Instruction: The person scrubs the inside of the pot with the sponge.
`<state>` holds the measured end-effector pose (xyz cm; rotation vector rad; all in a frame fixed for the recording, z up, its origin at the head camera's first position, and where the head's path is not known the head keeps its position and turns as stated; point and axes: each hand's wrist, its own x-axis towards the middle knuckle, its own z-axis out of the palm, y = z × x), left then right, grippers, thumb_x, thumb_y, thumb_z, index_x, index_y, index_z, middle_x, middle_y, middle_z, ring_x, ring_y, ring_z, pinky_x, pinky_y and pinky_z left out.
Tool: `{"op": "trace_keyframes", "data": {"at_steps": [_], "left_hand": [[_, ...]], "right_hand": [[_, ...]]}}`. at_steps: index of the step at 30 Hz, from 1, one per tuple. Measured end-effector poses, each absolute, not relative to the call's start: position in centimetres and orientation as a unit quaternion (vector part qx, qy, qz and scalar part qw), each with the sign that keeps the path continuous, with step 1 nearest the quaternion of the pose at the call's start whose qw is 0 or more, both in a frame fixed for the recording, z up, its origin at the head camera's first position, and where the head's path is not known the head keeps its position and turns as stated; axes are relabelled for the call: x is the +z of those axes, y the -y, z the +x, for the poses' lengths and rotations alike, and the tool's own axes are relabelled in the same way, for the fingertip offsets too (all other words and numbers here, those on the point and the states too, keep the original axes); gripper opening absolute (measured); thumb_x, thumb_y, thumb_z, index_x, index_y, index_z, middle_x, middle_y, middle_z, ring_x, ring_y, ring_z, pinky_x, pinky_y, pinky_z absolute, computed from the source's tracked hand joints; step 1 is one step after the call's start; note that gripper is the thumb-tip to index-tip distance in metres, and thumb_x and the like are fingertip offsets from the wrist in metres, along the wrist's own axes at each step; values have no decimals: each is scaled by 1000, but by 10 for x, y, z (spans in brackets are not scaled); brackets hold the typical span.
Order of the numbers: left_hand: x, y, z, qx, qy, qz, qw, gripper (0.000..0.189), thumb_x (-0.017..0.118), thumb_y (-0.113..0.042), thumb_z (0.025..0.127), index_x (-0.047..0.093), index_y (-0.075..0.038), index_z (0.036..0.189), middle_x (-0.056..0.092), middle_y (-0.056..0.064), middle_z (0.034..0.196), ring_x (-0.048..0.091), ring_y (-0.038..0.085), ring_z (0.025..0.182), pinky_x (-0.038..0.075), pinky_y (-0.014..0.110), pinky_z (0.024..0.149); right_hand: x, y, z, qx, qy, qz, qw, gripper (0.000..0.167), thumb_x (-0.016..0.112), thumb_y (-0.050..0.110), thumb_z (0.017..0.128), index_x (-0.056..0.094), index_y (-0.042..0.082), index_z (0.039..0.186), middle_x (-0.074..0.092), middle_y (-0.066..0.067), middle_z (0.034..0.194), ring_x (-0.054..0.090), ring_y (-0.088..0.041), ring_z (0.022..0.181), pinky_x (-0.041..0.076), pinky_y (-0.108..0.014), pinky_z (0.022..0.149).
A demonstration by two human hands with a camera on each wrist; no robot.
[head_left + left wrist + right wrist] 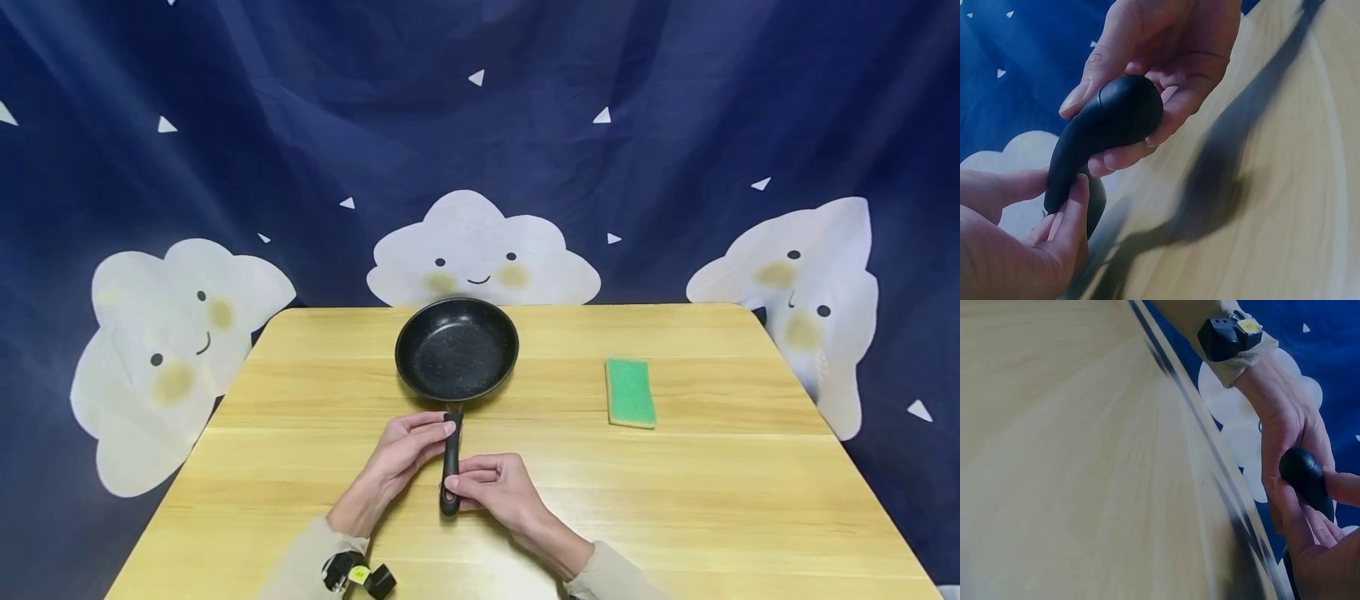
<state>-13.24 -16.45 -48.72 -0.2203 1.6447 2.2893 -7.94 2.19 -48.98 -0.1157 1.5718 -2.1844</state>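
Note:
A black frying pan (456, 354) with a speckled inside lies level in the middle of the head view, its handle toward me. My left hand (407, 454) pinches the handle close to the pan, thumb on top. Further back, at the handle's rounded end, my right hand (504, 492) holds it between thumb and fingers. Both grips on the black handle (1110, 119) show in the left wrist view, with the right hand above the left. In the right wrist view the handle's end (1300, 467) sticks out between the two hands, while most of the pan is hidden.
A green-topped sponge (632, 393) lies on the wooden table (735, 492) to the right of the pan. Behind the table's far edge hangs a dark blue curtain (300, 108) printed with white clouds. Dark shadows fall across the tabletop beneath the hands.

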Motion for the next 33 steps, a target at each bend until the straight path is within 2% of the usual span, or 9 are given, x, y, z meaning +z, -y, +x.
{"op": "trace_keyframes", "data": {"at_steps": [9, 15, 33], "left_hand": [[-489, 141, -134, 806, -565, -84, 154, 33, 71, 6, 92, 59, 17, 121, 75, 16, 105, 73, 18, 91, 63, 31, 84], [-493, 124, -134, 805, -564, -74, 166, 34, 72, 5, 91, 60, 17, 121, 74, 19, 107, 73, 19, 92, 62, 33, 87], [-501, 92, -131, 810, -554, -67, 183, 30, 73, 4, 91, 63, 15, 117, 75, 19, 106, 73, 18, 92, 62, 32, 86]], "right_hand": [[-489, -46, -79, -783, -580, -38, 224, 31, 76, 2, 91, 65, -18, 112, 74, -25, 98, 75, -22, 85, 64, -37, 81], [-491, -60, -74, -784, -580, -25, 220, 33, 75, 1, 91, 63, -19, 114, 74, -27, 100, 75, -26, 88, 63, -39, 83], [-498, -94, -69, -781, -583, -26, 223, 36, 76, 4, 91, 63, -21, 114, 75, -25, 98, 75, -25, 88, 63, -40, 84]]}}
